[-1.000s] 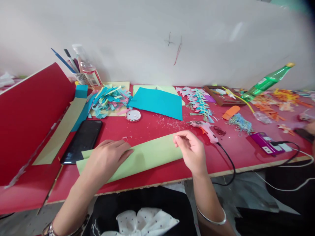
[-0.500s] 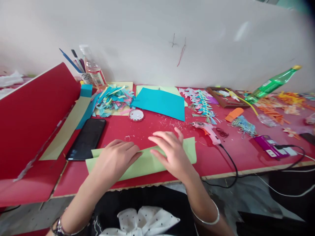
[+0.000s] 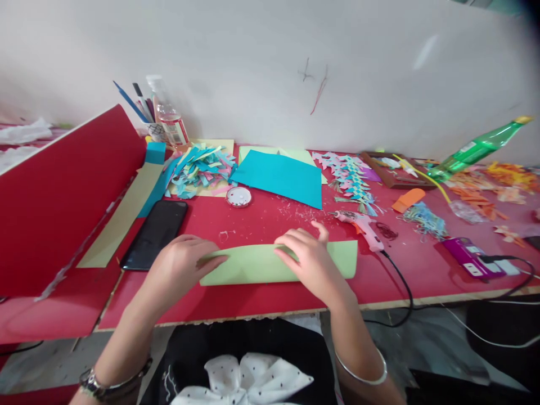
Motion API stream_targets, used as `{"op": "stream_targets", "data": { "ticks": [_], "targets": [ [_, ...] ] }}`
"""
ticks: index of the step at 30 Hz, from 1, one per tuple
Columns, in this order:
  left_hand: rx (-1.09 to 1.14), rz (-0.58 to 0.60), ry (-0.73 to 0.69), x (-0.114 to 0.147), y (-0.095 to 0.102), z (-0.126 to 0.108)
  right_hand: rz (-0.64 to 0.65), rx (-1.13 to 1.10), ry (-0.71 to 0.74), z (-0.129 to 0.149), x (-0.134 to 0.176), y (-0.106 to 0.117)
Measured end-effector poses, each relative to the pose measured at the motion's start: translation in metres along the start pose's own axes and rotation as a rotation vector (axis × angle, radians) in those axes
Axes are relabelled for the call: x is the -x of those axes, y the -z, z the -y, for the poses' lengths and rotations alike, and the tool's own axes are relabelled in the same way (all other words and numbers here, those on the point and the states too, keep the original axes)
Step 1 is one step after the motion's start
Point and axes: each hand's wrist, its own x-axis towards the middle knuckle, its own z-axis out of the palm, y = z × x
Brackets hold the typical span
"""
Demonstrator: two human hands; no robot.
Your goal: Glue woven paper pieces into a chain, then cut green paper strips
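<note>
A folded light green paper [image 3: 248, 264] lies lengthwise near the front edge of the red table. My left hand [image 3: 179, 267] pinches its left end between thumb and fingers. On the paper's upper edge, right of the middle, my right hand [image 3: 310, 259] closes thumb and fingers, with one finger raised. Beyond the hands lie a blue paper sheet [image 3: 280, 179] and a small white round lid [image 3: 238, 197]. To the left of my left hand is a black phone [image 3: 156, 233].
A pink glue gun [image 3: 363, 226] with a black cord lies on the right. Paper strips [image 3: 202, 169] are heaped at the back left, near a clear bottle [image 3: 171, 121]. A purple power socket box [image 3: 470, 259] sits at the right edge. A red board [image 3: 63, 202] leans at the left.
The green paper has shifted right and slightly away from the table edge. My left hand has moved to its left end, and my right hand now grips its upper edge.
</note>
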Motion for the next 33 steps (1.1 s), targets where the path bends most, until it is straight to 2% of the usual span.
{"op": "stream_targets", "data": {
  "ticks": [3, 5, 10, 15, 18, 26, 33],
  "targets": [
    [0.014, 0.059, 0.019, -0.004, -0.004, -0.005, 0.043, -0.046, 0.054, 0.014, -0.006, -0.008],
    [0.072, 0.05, 0.048, -0.006, -0.004, -0.009, 0.06, -0.088, 0.081, 0.021, -0.01, -0.011],
    [0.468, -0.038, 0.22, -0.005, -0.005, -0.012, 0.053, -0.182, 0.049, 0.02, -0.014, -0.008],
    [0.798, 0.093, 0.454, -0.002, -0.02, -0.015, 0.048, -0.215, 0.004, 0.017, -0.014, -0.005],
    [0.782, -0.012, 0.544, -0.002, -0.026, -0.022, 0.017, -0.205, -0.022, 0.02, -0.015, -0.006],
    [0.703, -0.169, 0.518, -0.006, -0.027, -0.037, -0.022, -0.208, -0.014, 0.03, -0.021, -0.008],
    [0.824, -0.114, 0.555, -0.006, -0.029, -0.042, -0.033, -0.255, -0.018, 0.029, -0.018, -0.007]
  ]
}}
